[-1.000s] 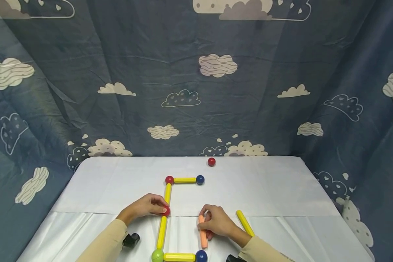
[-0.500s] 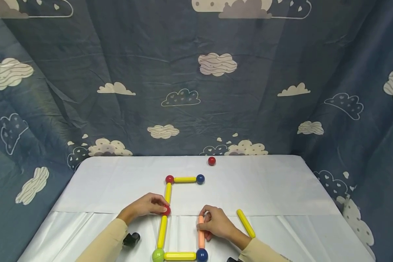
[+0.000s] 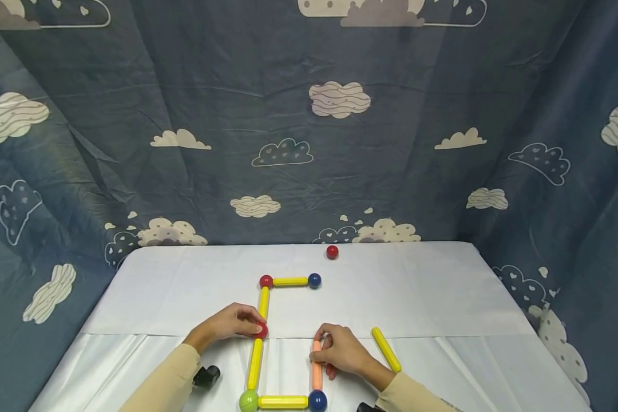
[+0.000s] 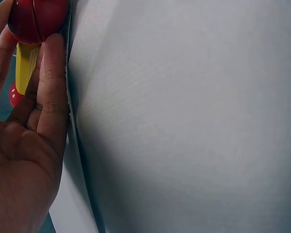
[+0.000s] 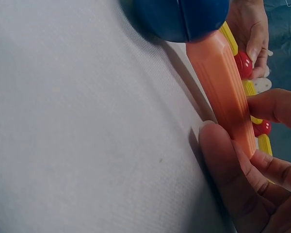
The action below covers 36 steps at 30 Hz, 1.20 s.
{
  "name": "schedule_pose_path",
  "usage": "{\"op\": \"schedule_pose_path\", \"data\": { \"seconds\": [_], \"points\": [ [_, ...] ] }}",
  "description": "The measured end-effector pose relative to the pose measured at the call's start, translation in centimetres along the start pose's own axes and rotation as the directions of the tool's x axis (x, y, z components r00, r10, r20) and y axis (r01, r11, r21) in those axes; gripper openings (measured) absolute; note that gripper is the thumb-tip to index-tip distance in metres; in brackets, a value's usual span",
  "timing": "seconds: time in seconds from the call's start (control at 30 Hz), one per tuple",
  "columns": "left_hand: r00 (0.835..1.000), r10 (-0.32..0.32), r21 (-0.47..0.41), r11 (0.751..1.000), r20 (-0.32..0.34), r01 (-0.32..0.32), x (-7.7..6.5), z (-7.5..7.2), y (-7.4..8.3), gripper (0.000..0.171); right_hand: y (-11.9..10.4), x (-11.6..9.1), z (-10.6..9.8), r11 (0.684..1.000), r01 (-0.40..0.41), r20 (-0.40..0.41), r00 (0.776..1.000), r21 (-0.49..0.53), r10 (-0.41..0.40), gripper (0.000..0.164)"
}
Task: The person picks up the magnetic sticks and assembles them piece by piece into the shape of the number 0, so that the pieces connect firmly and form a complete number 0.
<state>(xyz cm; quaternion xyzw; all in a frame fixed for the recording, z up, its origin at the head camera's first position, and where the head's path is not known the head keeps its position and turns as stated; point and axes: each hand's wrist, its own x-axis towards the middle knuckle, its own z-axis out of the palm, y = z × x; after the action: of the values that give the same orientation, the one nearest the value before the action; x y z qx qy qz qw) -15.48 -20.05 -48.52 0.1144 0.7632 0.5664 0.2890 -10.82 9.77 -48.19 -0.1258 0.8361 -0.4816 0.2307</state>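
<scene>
With its fingertips my left hand [image 3: 232,324] holds a red ball [image 3: 260,330] midway along the left side of a stick-and-ball figure. Yellow sticks run from that ball, one up to another red ball [image 3: 266,281] and one down to a green ball [image 3: 249,400]. My right hand [image 3: 342,350] pinches an orange stick [image 5: 218,77] near its upper end. The stick's lower end meets the blue ball [image 3: 317,400] at the lower right corner. A yellow stick [image 3: 283,402] joins the green and blue balls. Across the top, a yellow stick [image 3: 290,281] leads to a second blue ball [image 3: 315,280].
A loose yellow stick [image 3: 386,349] lies right of my right hand. One red ball [image 3: 332,252] sits alone near the table's back edge. White cloth covers the table [image 3: 417,292], and a cloud-patterned curtain [image 3: 391,183] hangs behind it.
My right hand has brought the orange stick's lower end slightly left and onto the lower right blue ball, so the stick now stands in line with it. My left hand stays on the red ball.
</scene>
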Motion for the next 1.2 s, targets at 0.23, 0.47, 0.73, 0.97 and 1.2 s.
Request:
{"op": "schedule_pose_path", "data": {
  "seconds": [0.23,0.47,0.73,0.97,1.2],
  "points": [
    [1.000,-0.003,0.000,1.000,-0.003,0.003,0.1,0.0,-0.2,0.026,0.2,0.0,-0.1,1.000,0.002,-0.004,1.000,0.004,-0.002,0.028],
    [1.000,-0.007,-0.002,1.000,-0.007,0.007,0.0,-0.1,-0.2,0.027,0.3,0.1,-0.6,1.000,0.014,-0.012,1.000,0.002,-0.013,0.029],
    [1.000,0.003,-0.011,1.000,0.002,-0.003,-0.1,-0.1,-0.2,0.026,-0.4,1.5,-2.9,0.997,0.057,-0.073,0.995,-0.058,-0.061,0.031],
    [1.000,0.006,0.005,1.000,-0.006,-0.006,-0.1,-0.3,-0.2,0.025,-0.9,5.7,-6.7,0.993,0.003,-0.259,0.965,-0.117,-0.034,0.027],
    [1.000,0.004,0.016,1.000,-0.001,-0.004,0.1,-0.3,-0.3,0.024,-0.6,11.0,-10.9,0.987,-0.028,-0.388,0.921,-0.159,-0.036,0.031]
  ]
}}
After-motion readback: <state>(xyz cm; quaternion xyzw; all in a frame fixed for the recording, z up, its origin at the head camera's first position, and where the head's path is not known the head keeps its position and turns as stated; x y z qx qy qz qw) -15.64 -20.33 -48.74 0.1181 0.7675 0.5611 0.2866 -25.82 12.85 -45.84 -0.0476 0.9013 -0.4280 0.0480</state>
